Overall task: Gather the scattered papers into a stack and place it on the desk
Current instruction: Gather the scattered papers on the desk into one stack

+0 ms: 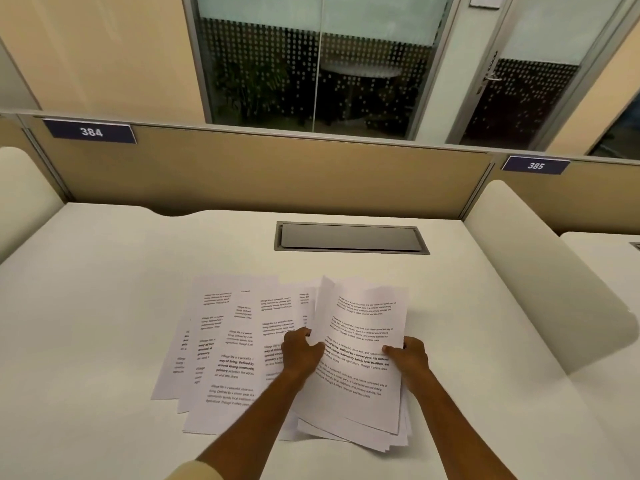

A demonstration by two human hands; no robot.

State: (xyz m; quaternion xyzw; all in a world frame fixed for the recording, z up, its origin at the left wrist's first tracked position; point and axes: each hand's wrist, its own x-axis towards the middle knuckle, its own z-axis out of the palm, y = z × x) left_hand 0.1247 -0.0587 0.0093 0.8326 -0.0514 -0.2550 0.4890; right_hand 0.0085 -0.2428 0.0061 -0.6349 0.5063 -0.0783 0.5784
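Several printed white sheets lie fanned and overlapping on the white desk (104, 306), the loose papers (228, 344) spread to the left. To the right, a partly gathered bundle of sheets (360, 341) is tilted up off the desk, its left edge lifted. My left hand (300, 353) grips the bundle's left edge. My right hand (408, 362) holds its right edge, thumb on top of the page. The bundle's lower corners are uneven and fan out near the front.
A grey cable hatch (349, 237) is set into the desk behind the papers. Tan partition panels (277, 171) with tags 384 and 385 close the back. A rounded cream divider (540, 271) bounds the desk on the right, another on the left.
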